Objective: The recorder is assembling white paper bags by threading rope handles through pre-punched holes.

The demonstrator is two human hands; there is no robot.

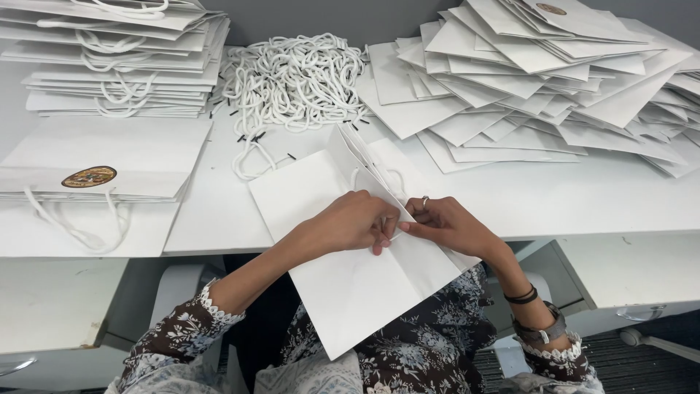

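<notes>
A white paper bag (343, 277) lies flat across the table's front edge, its open mouth pointing away from me. My left hand (357, 221) and my right hand (445, 222) meet on the bag's right side, fingers pinched together on a white cord handle at the bag's folded edge. One loop of cord (397, 179) shows at the bag's mouth. A ring sits on my right hand, and bands and a watch on that wrist.
A heap of white cord handles (295, 76) lies at the back centre. Finished bags with handles are stacked at the left (117, 58), one with a round sticker (89, 176). Flat bags without handles fan out at the right (539, 80). White table (583, 197).
</notes>
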